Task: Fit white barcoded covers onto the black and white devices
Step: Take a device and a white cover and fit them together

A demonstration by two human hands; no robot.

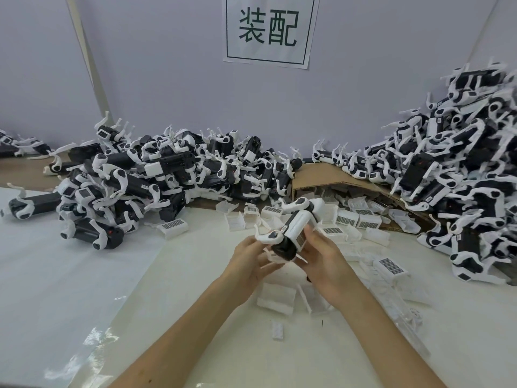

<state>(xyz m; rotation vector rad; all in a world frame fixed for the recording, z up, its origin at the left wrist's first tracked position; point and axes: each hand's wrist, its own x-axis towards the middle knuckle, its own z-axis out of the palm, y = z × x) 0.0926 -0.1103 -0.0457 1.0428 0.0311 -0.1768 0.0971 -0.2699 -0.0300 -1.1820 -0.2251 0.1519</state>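
"装配" on wall sign (270, 29)

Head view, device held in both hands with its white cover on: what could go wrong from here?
The white cover may be only partly seated on the device; the right hand hides its near end. The left hand grips near a thin white leg, which could bend.

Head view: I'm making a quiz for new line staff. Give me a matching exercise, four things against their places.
Things:
1. nearest device
2. paper sign
3. cardboard
4. lone barcoded cover

Places:
a. on the wall
b. between left pile and right pile
c. gripped by left hand and right hand
d. on the table beside the left pile

Pairs: 1-c, 2-a, 3-b, 4-d
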